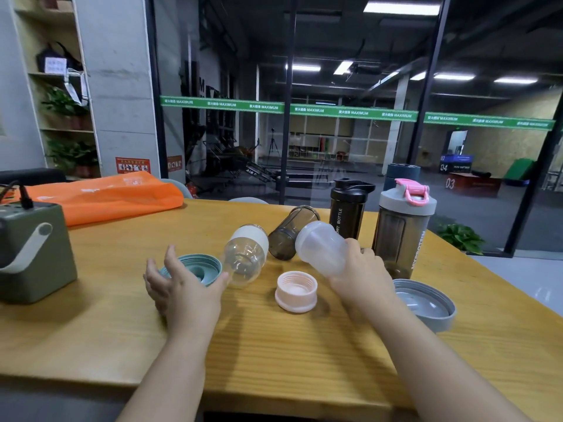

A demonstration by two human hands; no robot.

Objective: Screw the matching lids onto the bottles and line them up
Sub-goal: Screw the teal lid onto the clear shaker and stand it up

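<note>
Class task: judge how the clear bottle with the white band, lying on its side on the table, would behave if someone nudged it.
The clear bottle would probably roll, since it lies on its round side on the smooth wooden table. It looks empty, so it is likely light and easy to shift. Rolling left, it would soon meet the teal lid beside it.

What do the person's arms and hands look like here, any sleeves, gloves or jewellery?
Both forearms are bare up to the frame edge, with no sleeves visible. The left hand and right hand wear no gloves, and no rings, watch or wristbands show.
</note>
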